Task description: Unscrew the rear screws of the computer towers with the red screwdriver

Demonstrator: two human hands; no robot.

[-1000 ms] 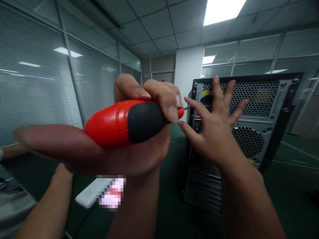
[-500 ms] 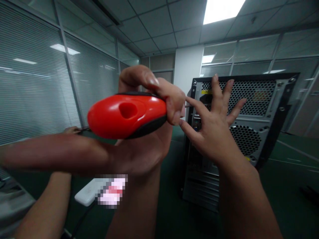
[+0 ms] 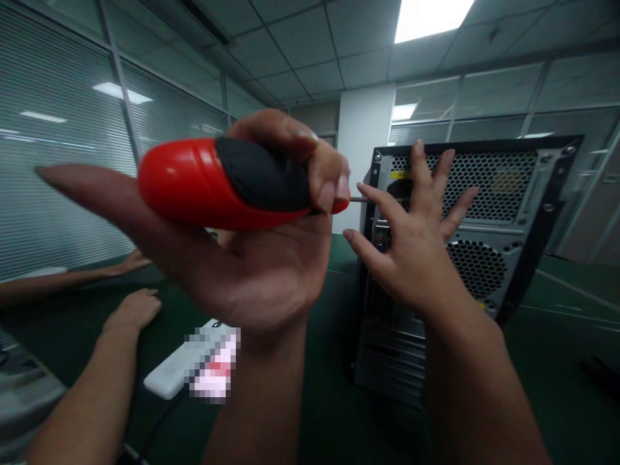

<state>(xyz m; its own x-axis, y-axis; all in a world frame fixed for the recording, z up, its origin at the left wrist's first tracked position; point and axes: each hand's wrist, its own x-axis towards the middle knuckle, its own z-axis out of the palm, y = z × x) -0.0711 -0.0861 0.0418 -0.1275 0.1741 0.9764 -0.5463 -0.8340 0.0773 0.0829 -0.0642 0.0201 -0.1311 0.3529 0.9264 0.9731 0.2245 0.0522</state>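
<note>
Screwdriver (image 3: 213, 187): bulbous glossy-red handle, dull black inset; left of upright computer case (image 3: 498, 232), perforated metal panel | Left hand (image 3: 276, 271): fingers curled round handle, apparently directing thin shank caseward; tip contact unclear | Right hand (image 3: 419, 242): fingers splayed against case, presumably bracing it

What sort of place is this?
Probably an office or meeting room: glass partitions with blinds, a tiled ceiling with a bright light panel, and a computer case standing on a green surface.
</note>
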